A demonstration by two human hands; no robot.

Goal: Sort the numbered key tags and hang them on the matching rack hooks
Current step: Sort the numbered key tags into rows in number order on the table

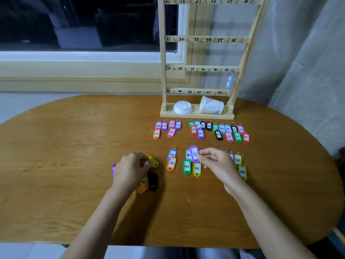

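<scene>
Now the right hand has its grip pinched on a purple plastic key tag, just over the blue tag marked 40 on the oval wooden bench. The left hand lies curled on a heap of unsorted coloured tags; whether its grip holds one, I cannot tell.

A: What numbers does the rack show?
B: Handwritten on four bars: 25–30, 31–36, 37–42, 43–48.
A: And down on the tabletop?
B: The orange tag says 38, the green tag 40, the yellow tag 41, the lime tag 48.
</scene>
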